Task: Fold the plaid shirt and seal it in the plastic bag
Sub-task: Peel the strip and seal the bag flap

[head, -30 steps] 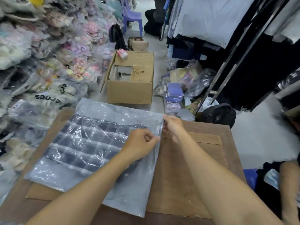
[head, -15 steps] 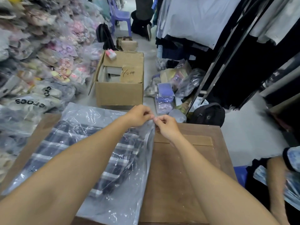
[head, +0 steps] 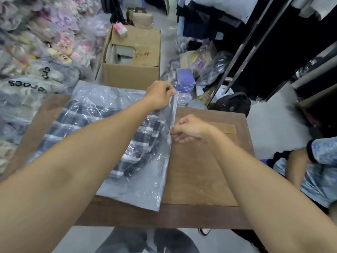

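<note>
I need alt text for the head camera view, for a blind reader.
Two bare hands pinch the open edge of a clear plastic bag holding a folded plaid shirt on a wooden table: left hand farther along, right hand nearer.

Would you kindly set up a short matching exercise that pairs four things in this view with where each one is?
Things:
1. plaid shirt
2. left hand
3. right hand
4. cardboard box

Places:
A. on the floor beyond the table
B. pinching the far end of the plastic bag's seal strip
C. inside the plastic bag
D. pinching the seal strip nearer the person

Pairs: 1-C, 2-B, 3-D, 4-A
</note>
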The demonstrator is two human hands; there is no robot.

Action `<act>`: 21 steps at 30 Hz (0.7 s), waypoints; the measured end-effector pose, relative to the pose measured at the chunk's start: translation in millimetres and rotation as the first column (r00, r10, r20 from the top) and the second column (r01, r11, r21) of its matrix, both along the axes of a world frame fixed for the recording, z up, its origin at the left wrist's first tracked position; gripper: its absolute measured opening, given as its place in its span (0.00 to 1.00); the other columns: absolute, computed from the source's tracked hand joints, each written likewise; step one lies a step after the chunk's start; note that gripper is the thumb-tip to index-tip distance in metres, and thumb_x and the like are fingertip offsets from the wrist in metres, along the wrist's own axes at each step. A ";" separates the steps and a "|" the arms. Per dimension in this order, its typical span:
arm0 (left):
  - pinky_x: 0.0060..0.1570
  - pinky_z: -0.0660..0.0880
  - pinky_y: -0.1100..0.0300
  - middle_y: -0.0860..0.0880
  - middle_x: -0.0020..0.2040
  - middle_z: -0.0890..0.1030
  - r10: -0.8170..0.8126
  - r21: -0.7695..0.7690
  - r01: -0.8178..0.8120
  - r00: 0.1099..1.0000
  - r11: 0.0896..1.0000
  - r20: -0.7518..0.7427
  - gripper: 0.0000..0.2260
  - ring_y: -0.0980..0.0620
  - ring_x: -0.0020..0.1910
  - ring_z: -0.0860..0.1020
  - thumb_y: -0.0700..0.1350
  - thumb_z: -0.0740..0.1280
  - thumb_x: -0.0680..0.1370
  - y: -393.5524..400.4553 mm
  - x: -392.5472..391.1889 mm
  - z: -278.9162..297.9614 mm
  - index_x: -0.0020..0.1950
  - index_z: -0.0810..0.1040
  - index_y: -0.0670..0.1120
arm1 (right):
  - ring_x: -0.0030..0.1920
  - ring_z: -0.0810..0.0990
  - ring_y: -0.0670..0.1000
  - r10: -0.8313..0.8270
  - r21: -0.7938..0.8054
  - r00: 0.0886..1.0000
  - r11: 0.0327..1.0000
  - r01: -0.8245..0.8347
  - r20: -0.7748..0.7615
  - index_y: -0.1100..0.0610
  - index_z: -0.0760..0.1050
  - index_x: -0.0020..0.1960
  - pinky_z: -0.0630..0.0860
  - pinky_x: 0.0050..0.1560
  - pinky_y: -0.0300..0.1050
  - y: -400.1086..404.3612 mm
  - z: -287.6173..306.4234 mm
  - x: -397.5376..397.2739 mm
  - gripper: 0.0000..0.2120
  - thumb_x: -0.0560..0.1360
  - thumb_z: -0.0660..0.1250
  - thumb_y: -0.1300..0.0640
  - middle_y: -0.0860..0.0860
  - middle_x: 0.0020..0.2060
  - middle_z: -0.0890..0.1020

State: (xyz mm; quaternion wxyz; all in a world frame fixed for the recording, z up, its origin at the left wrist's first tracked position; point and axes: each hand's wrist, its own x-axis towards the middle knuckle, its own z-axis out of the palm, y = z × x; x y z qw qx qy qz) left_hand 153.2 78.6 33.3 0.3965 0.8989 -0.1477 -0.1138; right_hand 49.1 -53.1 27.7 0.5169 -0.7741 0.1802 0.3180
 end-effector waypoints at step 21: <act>0.50 0.73 0.52 0.47 0.55 0.80 0.195 0.011 -0.195 0.979 0.981 -0.058 0.08 0.48 0.49 0.77 0.44 0.61 0.83 -27.8 -3.1 5.9 0.45 0.76 0.46 | 0.60 0.82 0.59 0.439 0.190 0.797 0.898 -0.396 -0.415 0.62 0.79 0.59 0.79 0.61 0.46 11.9 -45.2 -102.5 0.12 0.77 0.71 0.60 0.63 0.63 0.80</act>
